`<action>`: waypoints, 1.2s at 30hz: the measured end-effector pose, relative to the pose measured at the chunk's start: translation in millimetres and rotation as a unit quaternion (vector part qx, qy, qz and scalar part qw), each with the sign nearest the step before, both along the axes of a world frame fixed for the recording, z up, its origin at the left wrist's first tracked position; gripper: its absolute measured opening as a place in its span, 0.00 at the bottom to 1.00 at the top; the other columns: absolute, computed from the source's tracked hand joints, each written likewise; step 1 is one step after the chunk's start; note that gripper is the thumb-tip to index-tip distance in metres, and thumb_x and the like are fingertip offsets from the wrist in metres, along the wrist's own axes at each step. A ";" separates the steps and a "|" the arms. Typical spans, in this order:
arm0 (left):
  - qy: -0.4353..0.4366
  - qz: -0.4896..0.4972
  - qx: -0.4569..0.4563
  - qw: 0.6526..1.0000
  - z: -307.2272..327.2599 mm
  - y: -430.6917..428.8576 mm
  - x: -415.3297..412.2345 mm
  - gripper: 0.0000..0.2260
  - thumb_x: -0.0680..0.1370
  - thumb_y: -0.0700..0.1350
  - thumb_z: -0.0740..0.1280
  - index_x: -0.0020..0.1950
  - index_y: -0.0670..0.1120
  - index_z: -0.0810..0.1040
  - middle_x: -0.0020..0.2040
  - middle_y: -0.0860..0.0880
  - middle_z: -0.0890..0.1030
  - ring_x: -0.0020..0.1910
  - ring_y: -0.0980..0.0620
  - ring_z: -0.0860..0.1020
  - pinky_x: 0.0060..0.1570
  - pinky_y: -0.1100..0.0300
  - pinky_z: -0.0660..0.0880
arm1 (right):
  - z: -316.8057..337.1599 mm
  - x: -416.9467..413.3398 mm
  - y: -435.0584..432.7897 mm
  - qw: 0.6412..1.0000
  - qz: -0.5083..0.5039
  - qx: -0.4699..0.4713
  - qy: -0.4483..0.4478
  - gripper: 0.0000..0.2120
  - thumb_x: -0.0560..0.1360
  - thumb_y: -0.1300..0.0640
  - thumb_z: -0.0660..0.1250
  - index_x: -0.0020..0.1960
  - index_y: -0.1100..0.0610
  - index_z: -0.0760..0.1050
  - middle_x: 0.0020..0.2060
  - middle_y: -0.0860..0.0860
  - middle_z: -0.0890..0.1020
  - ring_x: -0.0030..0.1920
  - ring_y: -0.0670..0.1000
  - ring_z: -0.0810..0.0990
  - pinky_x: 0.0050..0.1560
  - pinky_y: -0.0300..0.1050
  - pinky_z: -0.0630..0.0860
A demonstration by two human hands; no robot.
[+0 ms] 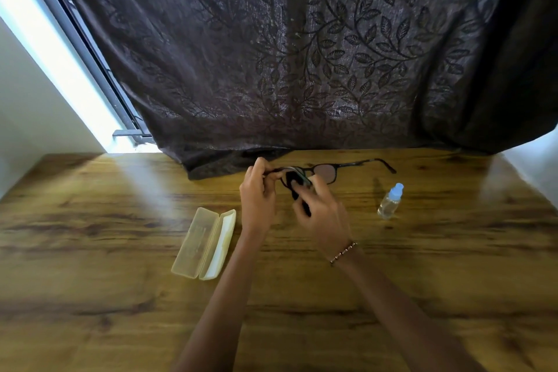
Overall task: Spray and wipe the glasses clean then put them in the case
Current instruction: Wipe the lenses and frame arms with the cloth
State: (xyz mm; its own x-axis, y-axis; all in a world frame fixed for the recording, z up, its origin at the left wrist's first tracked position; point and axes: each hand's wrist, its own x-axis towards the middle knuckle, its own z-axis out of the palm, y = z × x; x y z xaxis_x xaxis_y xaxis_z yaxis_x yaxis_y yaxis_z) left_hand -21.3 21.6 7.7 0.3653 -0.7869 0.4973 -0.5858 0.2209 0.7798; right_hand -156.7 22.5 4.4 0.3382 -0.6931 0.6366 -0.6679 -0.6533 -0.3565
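Holding thin dark-framed glasses (327, 171) above a glossy wood-grain bench (90, 251), the left hand (258, 193) pinches the frame near one hinge with curled fingers. The right hand (323, 214) grips a soft black cloth (294, 183), pressed over one lens; the other rounded lens is bare. A long translucent yellowish plastic case (205, 243) lies open on the bench beside the left forearm. A small clear spray bottle (390, 202) with a pale blue cap stands to the right. A dark leaf-patterned curtain (302, 54) hangs behind.

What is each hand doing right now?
Left hand: grips the dark-framed glasses.
Right hand: holds a dark cleaning cloth on one lens.
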 end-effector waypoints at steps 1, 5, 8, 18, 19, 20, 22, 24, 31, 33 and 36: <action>-0.006 -0.007 -0.004 1.000 -0.7 0.8 -1.2 0.08 0.77 0.31 0.62 0.44 0.43 0.71 0.41 0.49 0.78 0.39 0.58 0.76 0.37 0.68 0.72 | -0.7 2.1 0.9 1.000 0.014 0.001 0.007 0.12 0.72 0.63 0.68 0.55 0.61 0.80 0.46 0.53 0.77 0.29 0.46 0.74 0.27 0.34 0.71; -0.019 -0.009 -0.012 1.000 1.6 0.4 3.9 0.07 0.77 0.30 0.62 0.45 0.41 0.73 0.41 0.47 0.78 0.41 0.51 0.78 0.39 0.59 0.75 | -0.4 0.9 -2.3 0.999 -0.042 0.024 0.024 0.16 0.72 0.63 0.69 0.59 0.60 0.78 0.47 0.53 0.77 0.28 0.47 0.74 0.25 0.35 0.67; -0.023 0.004 -0.008 1.000 0.0 0.3 8.1 0.07 0.76 0.29 0.62 0.46 0.40 0.73 0.41 0.46 0.78 0.40 0.50 0.76 0.38 0.57 0.74 | -1.5 2.3 0.4 0.999 -0.041 0.005 0.022 0.11 0.71 0.61 0.71 0.52 0.60 0.81 0.45 0.53 0.78 0.27 0.48 0.75 0.24 0.35 0.68; -0.025 0.014 0.019 0.999 -15.3 2.6 12.1 0.07 0.77 0.30 0.61 0.45 0.41 0.71 0.43 0.44 0.78 0.42 0.47 0.78 0.39 0.51 0.76 | 4.2 1.7 -3.0 0.997 -0.059 0.044 0.038 0.06 0.71 0.55 0.71 0.43 0.58 0.80 0.38 0.49 0.78 0.29 0.48 0.77 0.24 0.38 0.71; -0.025 0.015 0.022 0.999 -17.0 3.8 12.4 0.07 0.77 0.30 0.61 0.45 0.42 0.71 0.43 0.44 0.78 0.43 0.47 0.78 0.40 0.51 0.77 | 2.9 -1.1 -3.3 0.997 -0.059 0.052 0.026 0.06 0.72 0.55 0.70 0.44 0.58 0.80 0.38 0.49 0.79 0.29 0.47 0.77 0.25 0.37 0.70; -0.018 0.014 0.024 0.999 -18.2 5.0 13.2 0.08 0.78 0.31 0.61 0.45 0.42 0.71 0.43 0.44 0.79 0.43 0.47 0.78 0.40 0.51 0.77 | 1.4 -5.1 -3.6 0.996 -0.065 0.058 0.010 0.07 0.73 0.55 0.69 0.46 0.58 0.81 0.39 0.49 0.79 0.29 0.46 0.76 0.25 0.36 0.70; -0.002 0.010 0.027 1.000 -19.4 6.9 15.7 0.08 0.78 0.31 0.61 0.44 0.44 0.70 0.43 0.44 0.79 0.44 0.46 0.78 0.41 0.53 0.76 | -2.2 -16.2 -5.0 0.994 -0.087 0.063 -0.028 0.08 0.74 0.57 0.68 0.50 0.60 0.81 0.40 0.50 0.81 0.28 0.45 0.75 0.25 0.37 0.73; 0.013 0.005 0.033 0.999 -20.0 8.6 17.6 0.08 0.79 0.32 0.61 0.44 0.44 0.70 0.44 0.45 0.79 0.44 0.48 0.78 0.42 0.57 0.76 | -5.8 -26.6 -6.7 0.991 -0.105 0.069 -0.042 0.10 0.75 0.59 0.68 0.54 0.61 0.80 0.41 0.51 0.81 0.28 0.46 0.76 0.25 0.39 0.75; 0.012 -0.025 0.036 0.999 -17.2 14.4 14.8 0.12 0.78 0.29 0.60 0.44 0.46 0.67 0.40 0.49 0.75 0.38 0.55 0.73 0.35 0.71 0.68 | -20.5 -32.7 -9.6 0.995 -0.072 0.060 0.033 0.15 0.75 0.56 0.69 0.60 0.60 0.78 0.44 0.52 0.79 0.32 0.46 0.76 0.28 0.36 0.72; 0.025 -0.043 0.044 0.998 -16.2 15.9 14.6 0.12 0.78 0.29 0.60 0.44 0.46 0.67 0.41 0.50 0.76 0.41 0.55 0.76 0.36 0.70 0.68 | -20.9 -33.0 -11.5 0.995 -0.088 0.009 0.051 0.16 0.72 0.55 0.72 0.58 0.60 0.80 0.44 0.52 0.80 0.36 0.48 0.78 0.30 0.37 0.73; 0.061 -0.073 0.050 0.994 -15.4 19.0 15.2 0.13 0.78 0.31 0.63 0.43 0.49 0.69 0.40 0.54 0.78 0.41 0.64 0.77 0.37 0.73 0.71 | -17.9 -36.2 -17.5 0.988 -0.097 -0.078 0.092 0.14 0.70 0.58 0.75 0.55 0.59 0.81 0.46 0.52 0.81 0.44 0.53 0.78 0.35 0.47 0.77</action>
